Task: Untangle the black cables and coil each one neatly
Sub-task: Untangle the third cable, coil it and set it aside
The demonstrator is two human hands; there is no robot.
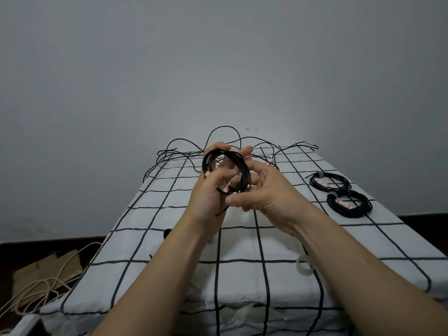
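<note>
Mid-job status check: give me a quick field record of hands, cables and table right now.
left hand: grips the coil in progress, fingers through the loop
right hand: holds that coil's right side
finished coils: two on the cloth at right, far coil and near coil
loose cables: tangled along the far edge
white ring: on the cloth, near right

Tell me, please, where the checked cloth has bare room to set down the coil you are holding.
The cloth is bare left of the left forearm, out to its left edge, and on the right between the two finished coils and the white ring. The far end is crowded with loose cables.
</note>
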